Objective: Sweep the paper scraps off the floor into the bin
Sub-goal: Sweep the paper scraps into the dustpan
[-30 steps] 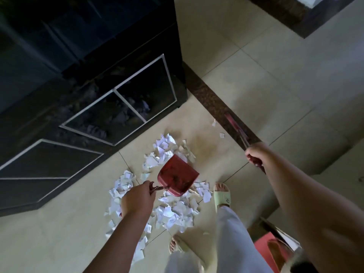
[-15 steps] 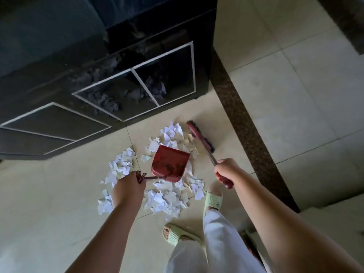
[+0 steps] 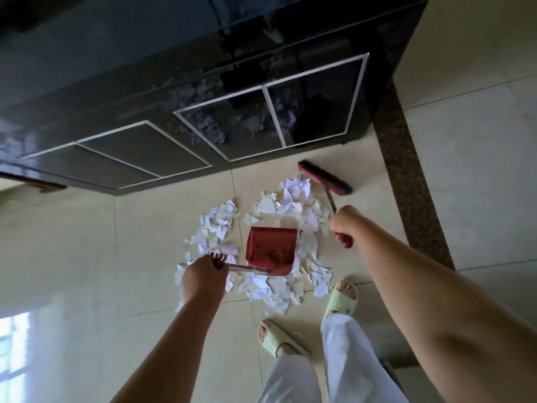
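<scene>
White paper scraps (image 3: 293, 199) lie in a loose ring on the beige tiled floor, in front of my feet. A red dustpan (image 3: 270, 250) sits in the middle of them, its mouth facing away from me. My left hand (image 3: 203, 279) grips the dustpan's long handle at the left. My right hand (image 3: 344, 221) grips the handle of a red broom, whose head (image 3: 324, 177) rests on the floor just beyond the far right scraps. No bin is in view.
A glossy black cabinet (image 3: 203, 112) with silver-trimmed doors stands right behind the scraps and mirrors them. A dark speckled tile strip (image 3: 406, 170) runs along the right. My feet in green slippers (image 3: 340, 301) stand just behind the pile.
The broom head has swung from the right side of the floor to the far edge of the scraps. The dustpan has turned to face away from me. The view has shifted right.
</scene>
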Tool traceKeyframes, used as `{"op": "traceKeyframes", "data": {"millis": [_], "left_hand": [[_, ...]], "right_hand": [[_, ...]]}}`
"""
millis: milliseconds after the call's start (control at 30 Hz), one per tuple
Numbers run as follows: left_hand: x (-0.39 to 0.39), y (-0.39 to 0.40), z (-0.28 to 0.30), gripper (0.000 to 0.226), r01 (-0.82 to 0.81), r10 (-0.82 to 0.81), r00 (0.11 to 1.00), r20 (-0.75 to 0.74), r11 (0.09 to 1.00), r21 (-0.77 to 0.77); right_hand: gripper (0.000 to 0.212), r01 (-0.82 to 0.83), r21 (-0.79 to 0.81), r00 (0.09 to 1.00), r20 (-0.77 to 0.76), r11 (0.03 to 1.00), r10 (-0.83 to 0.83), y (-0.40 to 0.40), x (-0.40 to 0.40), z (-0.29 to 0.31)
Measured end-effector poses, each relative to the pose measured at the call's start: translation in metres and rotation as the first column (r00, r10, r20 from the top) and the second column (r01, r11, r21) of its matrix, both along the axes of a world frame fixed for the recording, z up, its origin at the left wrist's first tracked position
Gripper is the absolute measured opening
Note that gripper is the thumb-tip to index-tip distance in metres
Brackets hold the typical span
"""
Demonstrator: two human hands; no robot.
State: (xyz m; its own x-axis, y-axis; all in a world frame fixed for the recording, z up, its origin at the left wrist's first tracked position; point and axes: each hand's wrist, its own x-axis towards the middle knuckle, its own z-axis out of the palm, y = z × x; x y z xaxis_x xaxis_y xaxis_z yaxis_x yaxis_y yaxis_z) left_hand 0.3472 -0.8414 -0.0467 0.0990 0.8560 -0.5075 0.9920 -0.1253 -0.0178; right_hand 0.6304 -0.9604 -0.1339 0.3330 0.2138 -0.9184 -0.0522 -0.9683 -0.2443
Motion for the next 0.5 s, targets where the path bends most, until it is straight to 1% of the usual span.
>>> {"op": "traceKeyframes", "data": {"millis": [100,167,300,367,500], "left_hand": [[-0.017,0.007,-0.003,0.023,-0.009,0.009,1.000,-0.028,1.000,0.006],[-0.029,0.013,-0.006,0.026,0.014,-0.014,1.000,-0.013,1.000,0.013],[-0.047,0.023,-0.010,0.025,0.121,-0.120,0.993,-0.015,0.992,0.026],[-0.058,0.028,-0.008,0.024,0.241,-0.240,0.970,-0.042,0.970,0.032],[-0.086,0.039,-0.003,0.020,0.470,-0.469,0.879,-0.085,0.883,-0.001]], "right_hand": [[0.034,-0.103,-0.055,0.994,-0.050,0.993,0.100,0.000,-0.048,-0.007],[0.040,-0.153,-0.073,0.988,-0.048,0.986,0.149,-0.005,-0.073,-0.005],[0.060,-0.187,-0.032,0.981,0.045,0.982,0.188,-0.031,-0.084,0.011],[0.065,-0.147,-0.008,0.986,0.077,0.989,0.147,-0.048,-0.089,0.021],[0.068,0.037,0.005,0.984,0.177,0.999,-0.037,-0.078,-0.114,0.027]]}}
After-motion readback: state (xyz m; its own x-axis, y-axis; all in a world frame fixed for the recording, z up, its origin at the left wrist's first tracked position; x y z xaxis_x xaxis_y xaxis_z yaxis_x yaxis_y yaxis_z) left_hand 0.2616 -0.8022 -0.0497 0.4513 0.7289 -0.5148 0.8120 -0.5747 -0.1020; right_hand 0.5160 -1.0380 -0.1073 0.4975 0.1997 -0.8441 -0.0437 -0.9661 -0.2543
